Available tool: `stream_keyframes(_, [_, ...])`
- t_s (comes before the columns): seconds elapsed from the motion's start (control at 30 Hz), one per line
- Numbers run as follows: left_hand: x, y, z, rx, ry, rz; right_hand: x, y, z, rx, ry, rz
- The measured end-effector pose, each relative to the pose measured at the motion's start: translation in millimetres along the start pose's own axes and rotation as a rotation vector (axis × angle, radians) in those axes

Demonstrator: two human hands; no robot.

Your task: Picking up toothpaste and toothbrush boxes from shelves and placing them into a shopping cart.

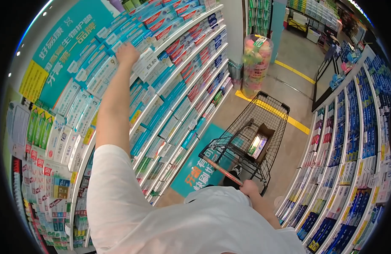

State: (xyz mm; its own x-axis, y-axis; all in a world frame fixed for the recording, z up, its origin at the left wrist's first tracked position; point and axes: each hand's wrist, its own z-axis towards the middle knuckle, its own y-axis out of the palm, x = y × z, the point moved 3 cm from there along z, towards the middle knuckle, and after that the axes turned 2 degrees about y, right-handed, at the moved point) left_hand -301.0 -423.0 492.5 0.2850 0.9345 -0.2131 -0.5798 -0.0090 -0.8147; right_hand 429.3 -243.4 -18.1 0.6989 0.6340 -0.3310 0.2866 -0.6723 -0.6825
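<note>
My left hand (127, 54) reaches up to the top shelf on the left, at a row of teal toothpaste boxes (119, 36). Its fingertips are partly hidden, so a grip cannot be made out. Beside the wrist, a white price sign (146, 66) stands out from the shelf edge. My right hand (250, 188) is closed around the right end of the handle (223, 171) of a black wire shopping cart (279, 122). Inside the cart is an open cardboard box (267, 135) with a colourful carton (257, 146) in it.
Red Colgate boxes (165, 31) fill the shelf farther along. A shelf of blue boxes (349, 127) lines the aisle's right side. Beyond the cart stands a clear bin (257, 63) of colourful goods. A teal floor sticker (211, 139) lies left of the cart.
</note>
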Motion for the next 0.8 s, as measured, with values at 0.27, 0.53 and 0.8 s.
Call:
stream_keyframes(0.27, [8.6,8.5,36.4,-0.279,0.084,0.092,13.5,-33.5,28.7,0.028,0.012,0.032])
stream_keyframes(0.53, [-19.0,-13.5,51.6,0.006,0.114,0.092,12.0,-54.2,41.2,0.03,-0.018,0.037])
stream_keyframes(0.8, [159.1,47.0,-132.2,0.002,0.305,-0.584,17.6,-31.3,35.9,-0.029,-0.011,0.05])
